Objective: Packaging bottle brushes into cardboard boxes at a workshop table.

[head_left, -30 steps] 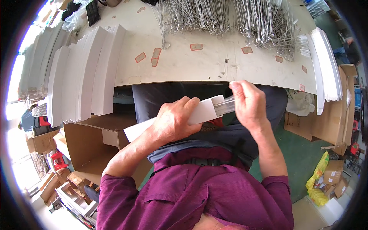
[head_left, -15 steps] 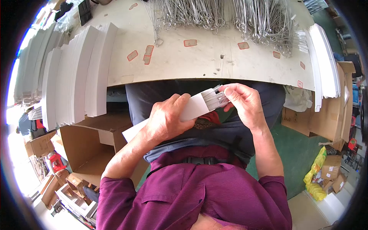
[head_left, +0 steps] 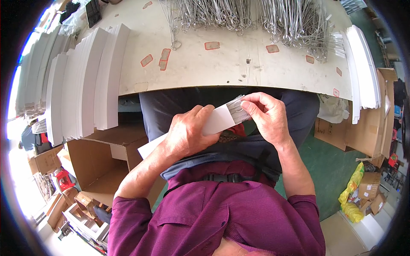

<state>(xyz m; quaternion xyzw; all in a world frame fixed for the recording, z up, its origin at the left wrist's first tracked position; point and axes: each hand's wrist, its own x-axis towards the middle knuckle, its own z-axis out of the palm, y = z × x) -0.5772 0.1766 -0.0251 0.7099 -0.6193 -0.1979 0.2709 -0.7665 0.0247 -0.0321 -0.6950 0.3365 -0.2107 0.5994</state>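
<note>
A long, narrow white box (head_left: 219, 120) lies slantwise above my lap, its far right end uncovered. My left hand (head_left: 189, 131) is wrapped round its middle. From that end stick several wire brushes (head_left: 237, 112), with bristled edges and thin metal wires. The fingertips of my right hand (head_left: 268, 116) pinch at the brushes' outer ends. How many brushes are between them is hidden by the fingers. On the table beyond lie two big heaps of looped wire brushes, a left heap (head_left: 213, 15) and a right heap (head_left: 294, 25).
The pale table (head_left: 188, 70) ends just past my hands. White boxes (head_left: 81, 85) stand in a row at left, more white boxes (head_left: 361, 68) at right. An open cardboard carton (head_left: 100, 164) sits at lower left; another carton (head_left: 350, 132) is at right.
My right hand has come slightly left toward the box, and the brushes stick out less. My left hand keeps its hold.
</note>
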